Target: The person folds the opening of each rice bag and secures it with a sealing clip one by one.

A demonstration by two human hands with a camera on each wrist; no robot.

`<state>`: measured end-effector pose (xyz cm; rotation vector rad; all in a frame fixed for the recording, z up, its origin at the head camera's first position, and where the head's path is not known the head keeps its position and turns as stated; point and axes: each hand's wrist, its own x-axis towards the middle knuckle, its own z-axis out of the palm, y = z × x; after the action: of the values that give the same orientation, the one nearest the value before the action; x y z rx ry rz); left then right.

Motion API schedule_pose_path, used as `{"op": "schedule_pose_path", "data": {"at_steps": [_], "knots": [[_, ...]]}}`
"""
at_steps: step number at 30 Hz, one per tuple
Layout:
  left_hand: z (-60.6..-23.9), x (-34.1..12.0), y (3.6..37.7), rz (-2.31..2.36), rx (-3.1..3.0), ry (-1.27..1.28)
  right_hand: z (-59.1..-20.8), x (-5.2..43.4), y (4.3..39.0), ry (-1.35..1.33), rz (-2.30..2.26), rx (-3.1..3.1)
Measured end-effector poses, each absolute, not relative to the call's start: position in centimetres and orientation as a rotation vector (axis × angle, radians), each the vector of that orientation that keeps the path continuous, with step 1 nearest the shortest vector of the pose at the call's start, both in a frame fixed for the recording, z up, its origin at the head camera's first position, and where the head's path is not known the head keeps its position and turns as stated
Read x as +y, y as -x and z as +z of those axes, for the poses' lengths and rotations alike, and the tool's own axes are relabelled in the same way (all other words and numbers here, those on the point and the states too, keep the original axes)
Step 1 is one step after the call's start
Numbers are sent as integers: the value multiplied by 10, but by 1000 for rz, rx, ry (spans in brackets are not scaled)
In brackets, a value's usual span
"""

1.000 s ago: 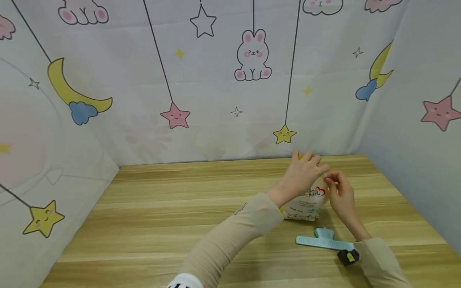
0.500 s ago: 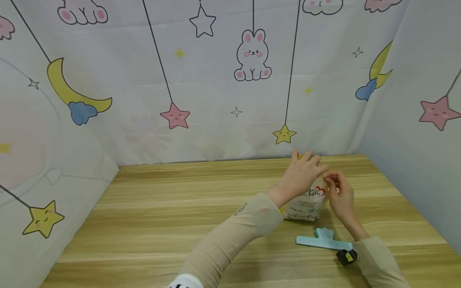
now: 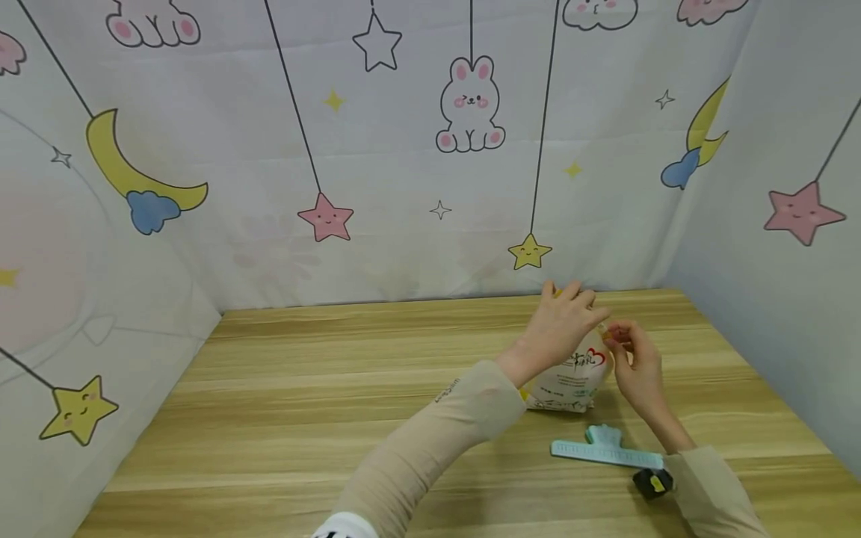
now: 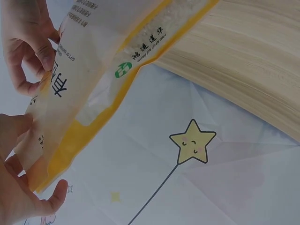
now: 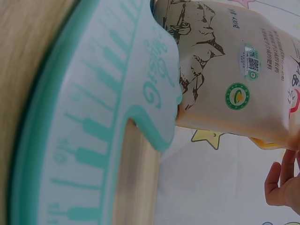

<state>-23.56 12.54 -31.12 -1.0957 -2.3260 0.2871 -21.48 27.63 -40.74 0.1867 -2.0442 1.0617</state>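
Note:
A cream printed food bag point(image 3: 565, 385) with yellow edges stands at the back right of the table. Pale grain-like contents show through its side window in the left wrist view. My left hand point(image 3: 561, 325) reaches over the bag and grips its top; that hand point(image 4: 23, 173) has fingers partly behind the bag in the left wrist view. With thumb and fingertips, my right hand point(image 3: 635, 362) pinches the bag's upper right edge. In front of the bag lies a pale teal bag clip point(image 3: 605, 448) with a piano-key print, looming large in the right wrist view.
A small black block point(image 3: 652, 483) with a yellow mark sits beside the right sleeve point(image 3: 713, 486), at the clip's right end. Behind the wooden table point(image 3: 336, 388) hangs a white cloth backdrop point(image 3: 403, 149) with cartoon prints. More cloth panels flank both sides.
Both hands stay at the bag's top with almost no movement. A little more yellow shows by the right fingertips. The black block and right sleeve shift very slightly.

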Motion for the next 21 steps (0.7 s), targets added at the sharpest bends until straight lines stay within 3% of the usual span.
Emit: {"op": "schedule_pose_path", "data": {"at_steps": [21], "knots": [[-310,121,238,293,-2302,1162,-407,284,208,-291,1023,-2075]]}}
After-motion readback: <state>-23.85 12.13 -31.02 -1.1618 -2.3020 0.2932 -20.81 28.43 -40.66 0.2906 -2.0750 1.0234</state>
